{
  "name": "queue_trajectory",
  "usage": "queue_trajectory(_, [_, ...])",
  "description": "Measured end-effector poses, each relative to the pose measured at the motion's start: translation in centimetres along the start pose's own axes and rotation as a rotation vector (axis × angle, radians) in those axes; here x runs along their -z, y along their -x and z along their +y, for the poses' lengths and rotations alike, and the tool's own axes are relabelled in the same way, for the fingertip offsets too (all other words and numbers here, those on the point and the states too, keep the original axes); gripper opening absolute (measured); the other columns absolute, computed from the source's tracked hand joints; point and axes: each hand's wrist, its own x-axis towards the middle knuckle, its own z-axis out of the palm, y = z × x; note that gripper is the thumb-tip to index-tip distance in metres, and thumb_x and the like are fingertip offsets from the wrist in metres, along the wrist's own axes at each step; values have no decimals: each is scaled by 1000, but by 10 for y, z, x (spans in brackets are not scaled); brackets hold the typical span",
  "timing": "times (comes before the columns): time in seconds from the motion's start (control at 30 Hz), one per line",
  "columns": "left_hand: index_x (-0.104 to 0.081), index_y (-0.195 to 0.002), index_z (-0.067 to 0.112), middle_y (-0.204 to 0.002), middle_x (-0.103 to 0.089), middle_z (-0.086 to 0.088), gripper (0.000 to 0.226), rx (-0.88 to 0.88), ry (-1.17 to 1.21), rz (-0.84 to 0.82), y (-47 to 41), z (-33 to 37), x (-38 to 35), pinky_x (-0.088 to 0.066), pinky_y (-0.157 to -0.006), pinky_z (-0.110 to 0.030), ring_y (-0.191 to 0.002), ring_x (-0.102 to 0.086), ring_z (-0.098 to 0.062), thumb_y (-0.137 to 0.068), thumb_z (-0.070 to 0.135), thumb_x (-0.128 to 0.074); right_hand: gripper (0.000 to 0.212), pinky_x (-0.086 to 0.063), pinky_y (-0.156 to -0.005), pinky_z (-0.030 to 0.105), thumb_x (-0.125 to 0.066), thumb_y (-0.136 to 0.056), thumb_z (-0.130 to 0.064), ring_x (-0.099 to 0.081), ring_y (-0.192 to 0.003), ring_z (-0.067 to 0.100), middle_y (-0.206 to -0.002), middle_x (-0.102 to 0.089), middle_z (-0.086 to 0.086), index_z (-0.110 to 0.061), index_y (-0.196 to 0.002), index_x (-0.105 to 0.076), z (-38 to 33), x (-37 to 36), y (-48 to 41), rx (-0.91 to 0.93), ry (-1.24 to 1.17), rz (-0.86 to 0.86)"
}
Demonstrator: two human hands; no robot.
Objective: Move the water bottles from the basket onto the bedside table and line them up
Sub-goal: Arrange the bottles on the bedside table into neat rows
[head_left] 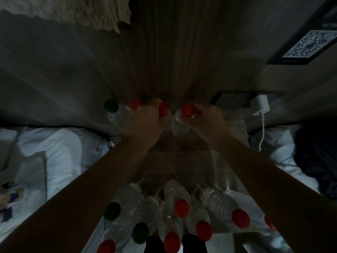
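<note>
The scene is dim. My left hand (145, 115) grips a clear red-capped bottle (163, 109) at the back of the wooden bedside table (182, 143). My right hand (207, 119) holds another red-capped bottle (187, 111) just to its right. Left of my left hand stand a green-capped bottle (111, 105) and a red-capped one (135, 104), partly hidden by the hand. Below, near me, several clear bottles with red caps (181, 208) and green caps (112, 210) stand packed together; the basket around them cannot be made out.
White bedding (54, 152) lies on the left and more bedding (284, 154) on the right. A white charger (260, 105) with a dangling cable is plugged in at the table's right. A QR-code sign (310, 44) hangs on the wall at upper right.
</note>
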Motion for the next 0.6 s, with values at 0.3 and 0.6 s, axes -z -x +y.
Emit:
queue_trajectory(0.3, [-56,-105,12,-90,-65,-7,26,31,-89,86,-11,5,-8,-29,-64,-25,-74,-56,-19,-92,35,-50,31,-34,-61,-7,-76,-76,-30,-56,-78,-1,-90,-67,-6,-18,-103,-69,8,-8,-15,-27,-10,44])
queue_trajectory(0.6, [-43,-128,16,-116,-59,-11,37,88,-251,24,-11,15,-9,-28,-68,-29,-98,-60,-30,-95,32,-46,35,-33,-62,-1,-74,-78,-31,-55,-85,4,-102,-68,0,-15,-108,-65,9,-12,-16,13,60,91])
